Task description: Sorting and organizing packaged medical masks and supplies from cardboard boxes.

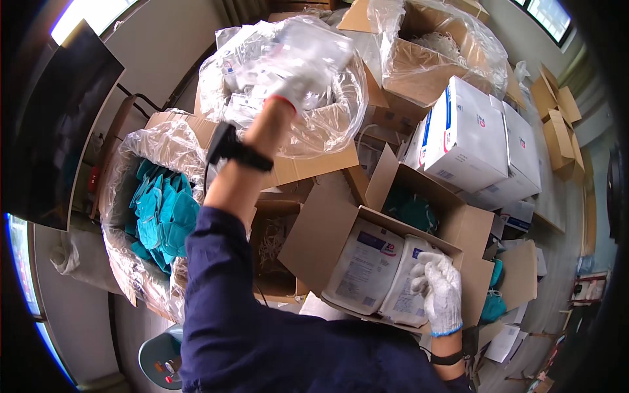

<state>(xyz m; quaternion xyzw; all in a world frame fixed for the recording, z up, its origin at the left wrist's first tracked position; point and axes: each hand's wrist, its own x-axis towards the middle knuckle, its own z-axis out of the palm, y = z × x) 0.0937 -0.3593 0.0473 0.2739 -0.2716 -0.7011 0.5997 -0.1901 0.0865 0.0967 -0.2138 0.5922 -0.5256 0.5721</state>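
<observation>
My left hand (293, 92), in a white glove with a red cuff, reaches over a large carton lined with clear plastic. Motion smears its fingers, but a clear plastic packet (318, 49) blurs along with it and looks gripped. Similar packets (246, 101) lie heaped beneath. Closer in, my right hand (436, 288) wears a white glove with a blue cuff. Its fingers are curled in, with nothing visible in them, above the right one of two white printed packages (363, 265). These lie side by side in an open cardboard box (314, 239).
Left stands a plastic-lined carton (121, 170) full of teal masks (167, 209). White printed cartons (468, 134) are stacked at right. More teal items (409, 209) sit in a compartment behind the packages. Another plastic-lined carton (409, 72) is at the back. A bin (154, 357) stands lower left.
</observation>
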